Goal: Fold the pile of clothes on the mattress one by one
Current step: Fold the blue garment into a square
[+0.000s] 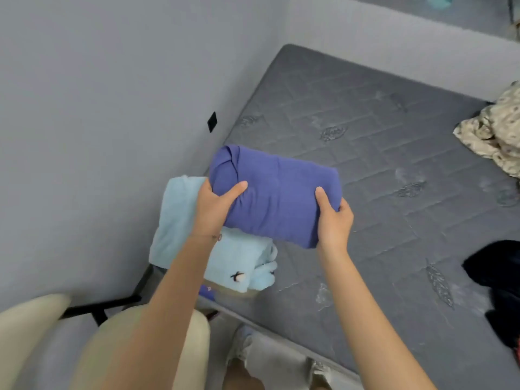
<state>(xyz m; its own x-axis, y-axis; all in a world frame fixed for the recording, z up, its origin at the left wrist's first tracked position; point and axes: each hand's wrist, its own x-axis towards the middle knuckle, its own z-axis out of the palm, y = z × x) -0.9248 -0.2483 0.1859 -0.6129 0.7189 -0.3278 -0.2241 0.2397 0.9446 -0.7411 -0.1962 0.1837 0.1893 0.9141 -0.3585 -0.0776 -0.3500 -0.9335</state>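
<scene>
The left thumb [235, 190] lies flat across the top of a folded purple garment [275, 192]. The other fingers curl under its left end, out of sight, so the left hand [213, 204] grips the bundle from the side. The right thumb [322, 198] presses on the top near the bundle's right, near corner. A fingertip shows curled round the edge beside it and the rest are hidden below, and the right hand [333, 220] clamps that corner.

The garment is a compact rectangle held off the surface. Its long axis runs from one hand to the other, dipping a little toward the right hand. A rolled, tucked end points left and away toward the wall [98, 108].

Both wrists are fairly straight. The bare forearms reach forward from the bottom of the view and converge slightly. A thin bracelet [208, 236] circles the left wrist.

The bundle hangs over the near left corner of a grey quilted mattress [365, 136], partly above a folded light blue garment [180, 220] that lies on that corner. Well apart, at the mattress's right side, lie a crumpled cream patterned cloth [498, 136] and a dark garment [495, 266]. A small black plate [212, 121] sits on the wall.
</scene>
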